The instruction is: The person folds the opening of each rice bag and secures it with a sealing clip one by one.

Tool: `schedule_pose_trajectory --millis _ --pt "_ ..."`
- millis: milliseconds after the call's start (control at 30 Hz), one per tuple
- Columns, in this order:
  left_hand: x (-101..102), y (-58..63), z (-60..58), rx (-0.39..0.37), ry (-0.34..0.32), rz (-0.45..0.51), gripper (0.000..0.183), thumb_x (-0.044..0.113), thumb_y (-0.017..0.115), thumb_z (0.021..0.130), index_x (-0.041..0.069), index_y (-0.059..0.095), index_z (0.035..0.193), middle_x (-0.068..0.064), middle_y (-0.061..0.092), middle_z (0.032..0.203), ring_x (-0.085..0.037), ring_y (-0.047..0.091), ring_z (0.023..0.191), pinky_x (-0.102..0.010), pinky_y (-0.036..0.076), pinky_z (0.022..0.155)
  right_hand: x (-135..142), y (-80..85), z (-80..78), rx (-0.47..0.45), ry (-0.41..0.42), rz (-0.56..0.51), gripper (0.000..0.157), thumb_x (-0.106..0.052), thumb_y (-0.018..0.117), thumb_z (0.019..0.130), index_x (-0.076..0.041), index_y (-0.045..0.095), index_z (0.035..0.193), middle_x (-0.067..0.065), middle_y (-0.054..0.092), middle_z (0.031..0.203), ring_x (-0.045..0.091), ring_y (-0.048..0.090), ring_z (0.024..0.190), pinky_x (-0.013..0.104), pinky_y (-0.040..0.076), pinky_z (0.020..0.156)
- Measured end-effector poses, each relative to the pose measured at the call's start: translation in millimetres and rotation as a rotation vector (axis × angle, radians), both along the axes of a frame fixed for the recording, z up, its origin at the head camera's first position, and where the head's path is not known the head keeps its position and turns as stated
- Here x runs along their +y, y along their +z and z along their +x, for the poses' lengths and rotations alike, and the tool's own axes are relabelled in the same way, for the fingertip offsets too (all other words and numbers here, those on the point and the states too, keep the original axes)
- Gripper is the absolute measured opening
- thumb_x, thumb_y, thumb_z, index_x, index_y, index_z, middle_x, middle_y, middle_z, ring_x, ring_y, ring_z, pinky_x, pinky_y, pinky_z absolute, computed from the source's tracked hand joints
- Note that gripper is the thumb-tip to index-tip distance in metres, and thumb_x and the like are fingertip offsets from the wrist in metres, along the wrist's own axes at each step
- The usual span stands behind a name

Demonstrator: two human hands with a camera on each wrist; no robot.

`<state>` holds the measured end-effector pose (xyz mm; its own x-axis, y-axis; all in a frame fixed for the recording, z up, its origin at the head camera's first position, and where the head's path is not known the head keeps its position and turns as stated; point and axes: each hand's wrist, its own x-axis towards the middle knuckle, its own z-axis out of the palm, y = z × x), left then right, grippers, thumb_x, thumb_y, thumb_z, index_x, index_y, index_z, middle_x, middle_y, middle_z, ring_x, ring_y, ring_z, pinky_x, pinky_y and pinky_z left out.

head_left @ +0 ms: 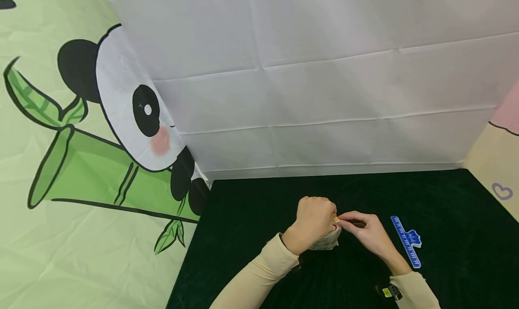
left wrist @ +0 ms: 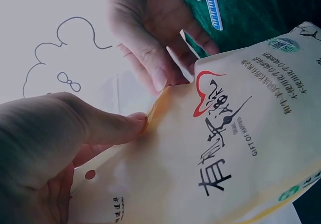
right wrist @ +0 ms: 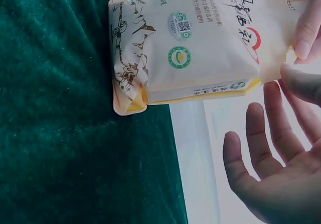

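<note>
A cream bag with black lettering and a red heart outline stands upright on the dark green cloth, as the right wrist view also shows. My left hand pinches the bag's top edge between thumb and fingers. Close beside it, my right hand pinches the same edge with thumb and index finger; in the right wrist view its other fingers are spread apart. The left hand covers much of the bag in the head view. What is inside the bag cannot be seen.
Right of my right hand lies a blue ruler-like strip with a shaped tab on one side. The green cloth covers the table up to a white backdrop. A panda-printed sheet hangs at the left.
</note>
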<state>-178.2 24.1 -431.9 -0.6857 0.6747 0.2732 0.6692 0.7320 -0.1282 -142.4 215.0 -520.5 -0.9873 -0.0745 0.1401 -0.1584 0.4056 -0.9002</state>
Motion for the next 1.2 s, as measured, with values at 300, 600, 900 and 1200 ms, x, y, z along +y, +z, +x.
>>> schedule_pose_trajectory --millis 300,600,900,1200 --pt "0.0 -1.4 -0.2 0.021 -0.008 0.007 0.012 0.034 0.079 0.095 0.027 0.086 0.087 0.012 0.063 0.063 -0.003 0.041 0.050 -0.015 0.025 0.045 1.8 -1.2 0.8 -0.025 0.001 -0.019 0.020 -0.023 0.070 0.104 -0.010 0.079 0.117 0.011 0.077 0.122 0.001 0.068 0.104 0.021 0.057 0.088" --pt "-0.3 -1.9 -0.2 0.037 -0.008 -0.008 0.015 0.036 0.079 0.095 0.028 0.084 0.084 0.013 0.058 0.060 -0.003 0.039 0.049 -0.015 0.025 0.046 -5.6 -4.4 0.4 0.035 -0.041 0.001 0.014 -0.020 0.070 0.105 -0.011 0.078 0.112 0.008 0.077 0.115 0.002 0.068 0.100 0.020 0.057 0.087" --pt "1.8 -1.8 -0.6 -0.011 0.017 -0.044 0.016 0.038 0.076 0.098 0.029 0.086 0.090 0.011 0.067 0.069 -0.004 0.043 0.052 -0.016 0.029 0.048 -12.7 -7.7 0.4 0.092 -0.087 0.027 0.011 -0.017 0.066 0.106 -0.012 0.076 0.108 0.004 0.075 0.110 0.005 0.066 0.098 0.023 0.055 0.088" --pt "2.1 -3.2 -1.0 0.032 0.026 -0.069 0.016 0.043 0.081 0.093 0.028 0.084 0.086 0.010 0.065 0.068 -0.005 0.043 0.052 -0.018 0.028 0.048 -17.0 -11.4 -0.5 0.128 -0.116 0.032 0.009 -0.015 0.067 0.106 -0.013 0.075 0.106 0.002 0.075 0.105 0.003 0.065 0.096 0.024 0.056 0.090"
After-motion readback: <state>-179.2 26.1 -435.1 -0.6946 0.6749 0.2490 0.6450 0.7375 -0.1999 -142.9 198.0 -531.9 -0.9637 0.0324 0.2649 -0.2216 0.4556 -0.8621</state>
